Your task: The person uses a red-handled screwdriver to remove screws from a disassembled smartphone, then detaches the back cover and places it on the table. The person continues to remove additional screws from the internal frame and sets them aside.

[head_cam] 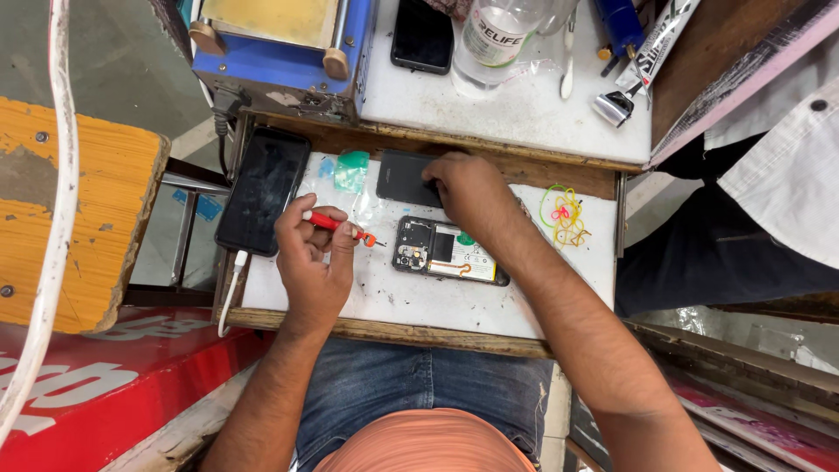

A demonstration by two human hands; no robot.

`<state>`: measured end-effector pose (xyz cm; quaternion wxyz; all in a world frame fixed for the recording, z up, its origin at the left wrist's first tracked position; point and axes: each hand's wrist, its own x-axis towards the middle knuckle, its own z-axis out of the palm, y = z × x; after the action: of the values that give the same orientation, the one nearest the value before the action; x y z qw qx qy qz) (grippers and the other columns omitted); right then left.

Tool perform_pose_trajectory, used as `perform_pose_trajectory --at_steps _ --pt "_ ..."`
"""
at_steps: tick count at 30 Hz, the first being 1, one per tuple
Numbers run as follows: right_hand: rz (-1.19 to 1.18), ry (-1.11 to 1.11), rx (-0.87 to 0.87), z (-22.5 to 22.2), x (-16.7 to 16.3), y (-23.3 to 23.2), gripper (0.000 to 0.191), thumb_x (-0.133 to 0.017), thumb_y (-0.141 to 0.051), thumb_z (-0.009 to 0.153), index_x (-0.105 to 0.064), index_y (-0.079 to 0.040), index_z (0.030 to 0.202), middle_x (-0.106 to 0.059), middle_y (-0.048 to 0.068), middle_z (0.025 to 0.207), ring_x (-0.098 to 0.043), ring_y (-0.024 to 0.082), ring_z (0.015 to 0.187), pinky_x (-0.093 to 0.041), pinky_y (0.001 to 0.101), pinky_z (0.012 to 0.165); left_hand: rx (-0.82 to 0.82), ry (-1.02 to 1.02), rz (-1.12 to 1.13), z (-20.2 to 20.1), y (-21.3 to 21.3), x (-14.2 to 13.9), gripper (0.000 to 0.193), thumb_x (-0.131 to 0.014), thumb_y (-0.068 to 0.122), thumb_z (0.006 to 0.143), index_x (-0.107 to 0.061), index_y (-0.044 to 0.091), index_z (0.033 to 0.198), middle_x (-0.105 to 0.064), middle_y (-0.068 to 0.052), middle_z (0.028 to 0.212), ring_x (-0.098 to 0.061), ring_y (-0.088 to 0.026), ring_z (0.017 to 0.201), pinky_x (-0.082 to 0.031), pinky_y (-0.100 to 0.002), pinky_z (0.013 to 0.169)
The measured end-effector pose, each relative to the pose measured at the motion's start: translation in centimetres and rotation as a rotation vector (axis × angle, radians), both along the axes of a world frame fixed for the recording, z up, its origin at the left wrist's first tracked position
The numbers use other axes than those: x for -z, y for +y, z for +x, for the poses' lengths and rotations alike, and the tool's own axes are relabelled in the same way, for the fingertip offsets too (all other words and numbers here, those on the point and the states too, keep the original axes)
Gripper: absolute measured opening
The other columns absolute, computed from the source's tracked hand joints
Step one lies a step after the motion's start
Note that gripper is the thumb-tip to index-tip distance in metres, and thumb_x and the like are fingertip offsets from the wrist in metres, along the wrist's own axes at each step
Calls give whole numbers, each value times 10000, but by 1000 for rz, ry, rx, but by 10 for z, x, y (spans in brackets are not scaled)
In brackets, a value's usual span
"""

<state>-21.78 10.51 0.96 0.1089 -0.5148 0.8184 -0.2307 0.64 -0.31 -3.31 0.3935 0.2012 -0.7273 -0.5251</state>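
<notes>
Over the white tray point(411, 301), left hand point(315, 258) grip clenched round red screwdriver point(336, 225), right hand point(472, 188) pressing dark back cover point(404, 177)

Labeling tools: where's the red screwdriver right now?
Head view: the red screwdriver is in the left hand, over the white tray, between the black phone and the opened phone.

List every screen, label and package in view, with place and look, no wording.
Phone: left of left hand, dark screen, cable plugged.
Second phone: upper shelf, black screen.
Bottle label: upper shelf, white and green band.
Battery label: inside opened phone, white.
</notes>
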Motion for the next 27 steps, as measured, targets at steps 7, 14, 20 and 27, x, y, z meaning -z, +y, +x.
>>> perform_pose_trajectory --at_steps 7,14,20,27 --pt "-61 -112 3 6 -9 22 275 -656 49 862 -752 -61 1095 -743 136 1143 -712 338 1026 -567 405 907 14 -1 -19 -3 -3 12 466 -629 8 1057 -349 16 1430 -687 -157 1098 -736 -162 939 -655 -266 795" --pt "-145 -153 38 -14 -20 38 414 -580 123 851 -738 -92 1167 -748 117 1233 -735 298 1129 -567 366 1017 44 77 122 6 -3 17 490 -600 -1 1070 -313 30 1466 -659 -172 1124 -707 -166 970 -649 -300 842" --pt "60 -55 -71 -13 -21 35 584 -804 -144 817 -613 -142 1369 -586 156 1424 -543 388 1299 -444 476 1075 43 91 218 11 -7 16 496 -585 -6 1065 -304 35 1472 -640 -173 1140 -691 -159 965 -653 -320 856" --pt "192 -69 -60 -6 -23 37 726 -845 -231 759 -558 -199 1425 -571 107 1467 -469 345 1395 -322 507 1182 58 73 215 13 -1 16 518 -587 -11 1076 -283 42 1492 -657 -184 1145 -681 -162 967 -632 -317 849"
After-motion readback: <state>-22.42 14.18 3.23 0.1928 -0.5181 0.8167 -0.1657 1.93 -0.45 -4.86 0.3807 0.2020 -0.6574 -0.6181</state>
